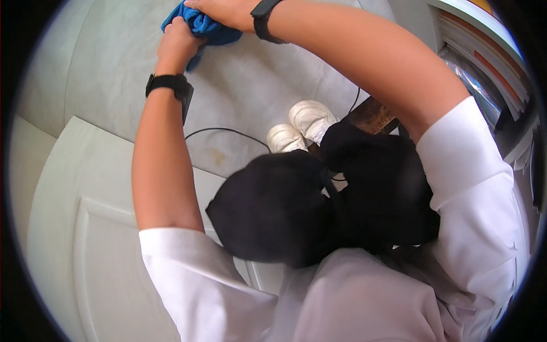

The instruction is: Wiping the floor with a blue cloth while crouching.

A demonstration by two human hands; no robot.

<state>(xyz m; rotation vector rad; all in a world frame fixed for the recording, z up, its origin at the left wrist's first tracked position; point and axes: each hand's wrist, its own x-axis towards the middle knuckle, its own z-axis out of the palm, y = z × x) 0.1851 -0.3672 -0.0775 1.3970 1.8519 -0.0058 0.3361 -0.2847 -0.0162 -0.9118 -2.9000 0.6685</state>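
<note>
A blue cloth point(209, 29) is bunched up at the top edge of the head view, left of centre, with one end hanging towards the floor. My left hand point(177, 42) grips its lower left side with bent fingers. From the right, my right hand point(224, 13) reaches over the cloth's upper part and touches it; its fingertips are partly cut off by the frame edge, so its hold on the cloth is unclear. Both wrists wear black straps.
Below lie the pale floor point(248, 81), a thin black cable point(222, 128) and my white shoes point(314, 119). A white panelled door point(111, 171) is at left. On the right, a shelf holds papers point(491, 64). A brown wooden piece point(374, 115) is beside my knees.
</note>
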